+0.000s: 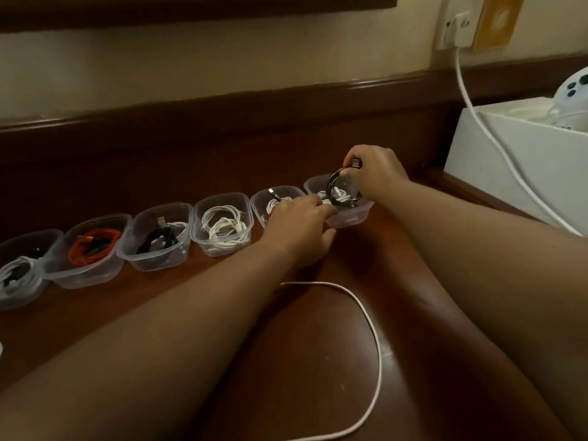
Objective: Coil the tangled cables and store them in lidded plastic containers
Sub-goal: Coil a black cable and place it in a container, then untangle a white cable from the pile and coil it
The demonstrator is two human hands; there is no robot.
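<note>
Clear plastic containers stand in a lidless row along the far part of a dark brown wooden table, running from the near left toward the far right. At the far left, one tub holds pale coiled cable. Next to it, a second tub holds a red coil, a third holds black and white cables, and a fourth holds a white coil. A fifth tub, partly hidden, shows white cable and a metal plug end. The person's left hand reaches across it, fingers curled against the near left wall of the rightmost container, thumb below; whether it truly grips the wall cannot be told. Over that container the right hand pinches a small dark coiled cable by its top, plug end at the fingertips, the loop hanging upright and partly inside the tub, above white cable already there. The two hands are apart, on either side of that tub. On the near table a loose white cable curves uncoiled between the forearms. At far right, a white box sits on the table, and a white cord runs from a wall socket down across it.
</note>
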